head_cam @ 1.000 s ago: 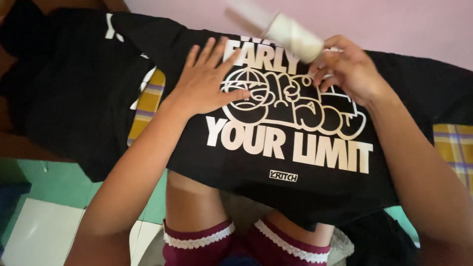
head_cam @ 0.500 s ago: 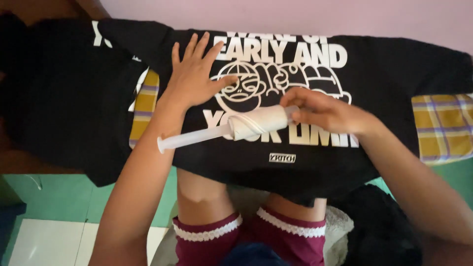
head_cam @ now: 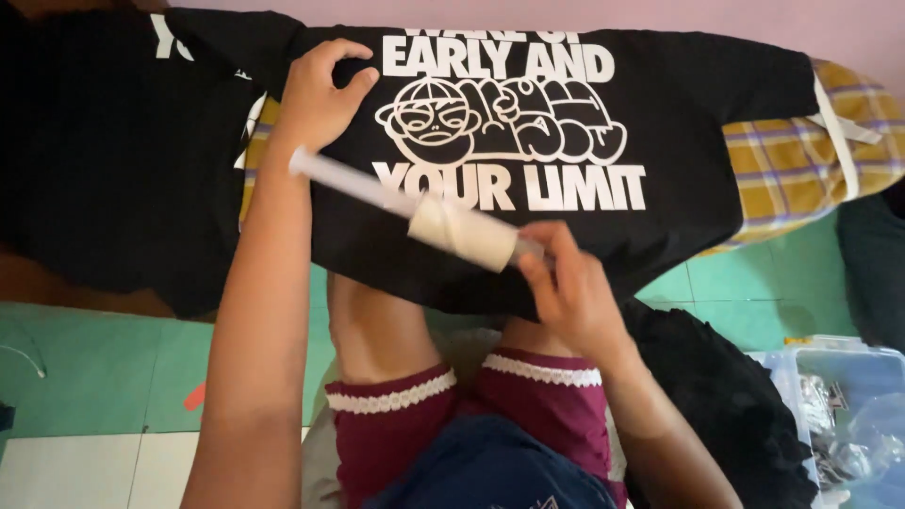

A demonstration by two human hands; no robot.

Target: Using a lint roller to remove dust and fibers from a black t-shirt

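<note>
While right hand [head_cam: 570, 287] fingers grasp it, lint roller [head_cam: 443, 221] long axis diagonal, handle toward upper left

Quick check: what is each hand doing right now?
Left hand: open, fingers curled, pressing on the black shirt.
Right hand: closed on the lint roller at its end.

Clear plastic box [head_cam: 834, 377] of packets, lower right
</note>
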